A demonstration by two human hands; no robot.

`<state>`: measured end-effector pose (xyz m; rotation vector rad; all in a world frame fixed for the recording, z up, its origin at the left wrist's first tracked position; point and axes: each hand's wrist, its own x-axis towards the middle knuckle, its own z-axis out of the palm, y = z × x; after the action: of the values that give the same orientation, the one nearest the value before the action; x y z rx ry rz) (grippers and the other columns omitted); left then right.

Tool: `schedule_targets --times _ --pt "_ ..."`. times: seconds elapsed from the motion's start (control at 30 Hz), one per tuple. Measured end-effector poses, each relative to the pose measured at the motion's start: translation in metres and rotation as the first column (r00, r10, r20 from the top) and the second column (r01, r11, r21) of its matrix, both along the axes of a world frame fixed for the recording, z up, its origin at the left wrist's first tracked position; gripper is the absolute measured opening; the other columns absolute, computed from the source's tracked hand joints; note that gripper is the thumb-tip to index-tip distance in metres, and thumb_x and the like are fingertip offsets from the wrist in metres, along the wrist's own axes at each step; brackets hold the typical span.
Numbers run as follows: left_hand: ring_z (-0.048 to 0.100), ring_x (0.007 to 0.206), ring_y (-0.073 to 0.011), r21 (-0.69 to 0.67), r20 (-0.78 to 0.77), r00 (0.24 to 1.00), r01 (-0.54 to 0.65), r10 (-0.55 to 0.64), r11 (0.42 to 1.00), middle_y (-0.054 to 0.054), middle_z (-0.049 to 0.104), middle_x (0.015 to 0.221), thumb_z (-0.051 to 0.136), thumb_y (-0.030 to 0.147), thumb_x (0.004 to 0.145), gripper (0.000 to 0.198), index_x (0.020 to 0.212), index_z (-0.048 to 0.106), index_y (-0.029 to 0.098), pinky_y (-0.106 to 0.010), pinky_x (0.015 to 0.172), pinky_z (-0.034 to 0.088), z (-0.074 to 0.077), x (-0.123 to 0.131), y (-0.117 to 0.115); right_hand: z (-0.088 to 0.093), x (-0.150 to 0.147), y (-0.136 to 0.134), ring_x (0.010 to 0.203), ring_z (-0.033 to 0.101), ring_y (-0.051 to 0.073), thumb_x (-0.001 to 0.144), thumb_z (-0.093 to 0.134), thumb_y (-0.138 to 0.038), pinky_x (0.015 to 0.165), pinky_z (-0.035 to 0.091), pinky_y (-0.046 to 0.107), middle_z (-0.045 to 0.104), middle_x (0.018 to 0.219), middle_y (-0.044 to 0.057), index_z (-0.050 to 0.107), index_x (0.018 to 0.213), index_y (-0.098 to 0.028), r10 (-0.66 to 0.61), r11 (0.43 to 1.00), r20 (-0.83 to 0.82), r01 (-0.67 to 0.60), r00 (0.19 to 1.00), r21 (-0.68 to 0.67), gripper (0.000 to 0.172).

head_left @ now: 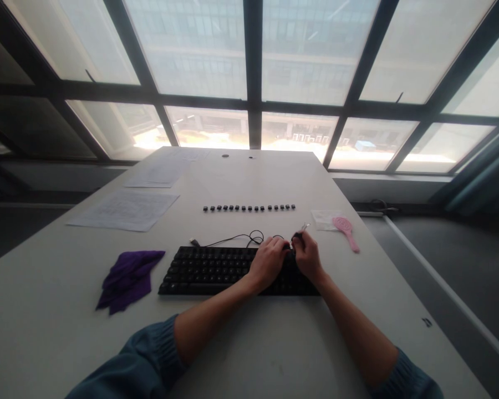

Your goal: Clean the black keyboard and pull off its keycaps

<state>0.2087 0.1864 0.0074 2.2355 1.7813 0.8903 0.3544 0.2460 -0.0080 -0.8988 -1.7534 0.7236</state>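
Note:
A black keyboard lies in front of me. My left hand rests over its right part, with the fingers bent together at the top row; what they pinch, if anything, is hidden. Close beside it, my right hand is closed around a small dark keycap puller, with thin metal wire showing above and below the fingers. The two hands' fingertips nearly meet. Beyond the keyboard, several black keycaps stand in a row. A thin cable with a plug curls behind the keyboard.
Left of the keyboard lies a crumpled purple cloth. Printed paper sheets cover part of the white table at the far left. At the right are a clear plastic bag and a pink brush. Windows stand behind.

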Motion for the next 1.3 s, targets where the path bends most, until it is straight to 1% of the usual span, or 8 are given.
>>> schedule_targets --times 0.27,0.4,0.57,0.8,0.9,1.0,1.13,1.3 --pt "0.055 0.098 -0.0236 -0.008 0.011 1.0 0.017 -0.017 1.0 -0.006 0.064 0.098 0.05 0.018 0.098 0.008 0.097 0.058 0.019 -0.038 0.091 0.047 -0.004 -0.002 0.002 0.002 -0.002 -0.002 0.068 0.052 0.016 0.095 0.046 -0.024 0.067 0.041 0.027 0.057 0.075 0.0 0.049 0.08 -0.022 0.117 0.991 0.092 -0.122 0.989 0.056 0.015" --pt "0.056 0.101 -0.0234 0.014 0.067 0.996 0.055 -0.056 0.998 -0.006 0.065 0.101 0.051 0.015 0.096 0.011 0.1 0.06 0.02 -0.038 0.093 0.048 -0.004 -0.002 0.002 -0.001 -0.002 -0.001 0.067 0.052 0.016 0.095 0.048 -0.025 0.067 0.041 0.028 0.056 0.073 0.0 0.05 0.081 -0.022 0.041 0.998 0.07 -0.045 0.997 0.048 0.014" --pt "0.057 0.108 -0.022 0.07 0.192 0.979 0.057 -0.069 0.996 -0.004 0.068 0.107 0.057 0.01 0.093 0.036 0.126 0.053 0.023 -0.037 0.097 0.049 -0.003 -0.002 0.0 -0.002 -0.002 0.001 0.059 0.05 0.015 0.096 0.047 -0.029 0.06 0.039 0.027 0.054 0.066 -0.002 0.05 0.081 -0.022 -0.055 0.998 0.014 0.056 0.998 -0.034 0.017" --pt "0.055 0.1 -0.0231 0.118 -0.029 0.997 0.075 -0.073 0.99 -0.005 0.064 0.105 0.06 0.015 0.093 0.015 0.106 0.063 0.022 -0.038 0.092 0.05 -0.001 0.001 0.001 0.002 -0.002 0.001 0.058 0.05 0.015 0.097 0.047 -0.033 0.058 0.04 0.027 0.054 0.064 -0.002 0.049 0.079 -0.022 -0.07 0.995 -0.027 0.068 0.997 -0.07 0.021" --pt "0.054 0.108 -0.0238 0.149 0.018 0.999 0.03 -0.033 0.988 -0.007 0.059 0.117 0.063 0.015 0.092 0.013 0.103 0.064 0.021 -0.039 0.097 0.049 0.006 0.002 -0.003 0.004 -0.002 0.002 0.055 0.051 0.015 0.098 0.046 -0.034 0.057 0.04 0.027 0.053 0.062 -0.003 0.048 0.079 -0.022 -0.057 0.993 -0.075 0.048 0.996 -0.108 0.022" --pt "0.057 0.104 -0.0226 0.134 0.108 0.993 0.034 -0.048 0.99 -0.006 0.064 0.108 0.064 0.017 0.092 0.01 0.101 0.065 0.021 -0.038 0.095 0.049 0.024 -0.003 -0.003 0.005 -0.003 0.002 0.056 0.051 0.014 0.098 0.046 -0.034 0.056 0.041 0.026 0.053 0.063 -0.003 0.048 0.079 -0.022 -0.073 0.99 -0.111 0.059 0.991 -0.127 0.023" --pt "0.063 0.083 -0.0177 0.067 0.244 0.969 0.019 -0.035 0.998 -0.003 0.07 0.091 0.068 0.025 0.09 0.007 0.095 0.068 0.019 -0.032 0.083 0.052 0.058 -0.022 0.022 0.006 -0.004 0.004 0.054 0.051 0.014 0.097 0.047 -0.034 0.054 0.04 0.025 0.054 0.063 -0.003 0.049 0.081 -0.022 -0.055 0.988 -0.145 0.033 0.988 -0.151 0.02" --pt "0.065 0.078 -0.0166 0.016 0.152 0.988 0.024 -0.026 1.0 -0.004 0.074 0.088 0.076 0.03 0.082 0.014 0.09 0.075 0.018 -0.029 0.079 0.051 0.082 -0.035 0.103 0.002 -0.006 0.007 0.054 0.051 0.014 0.095 0.048 -0.033 0.054 0.04 0.025 0.054 0.063 -0.003 0.05 0.083 -0.022 -0.05 0.985 -0.171 0.02 0.984 -0.169 0.016"
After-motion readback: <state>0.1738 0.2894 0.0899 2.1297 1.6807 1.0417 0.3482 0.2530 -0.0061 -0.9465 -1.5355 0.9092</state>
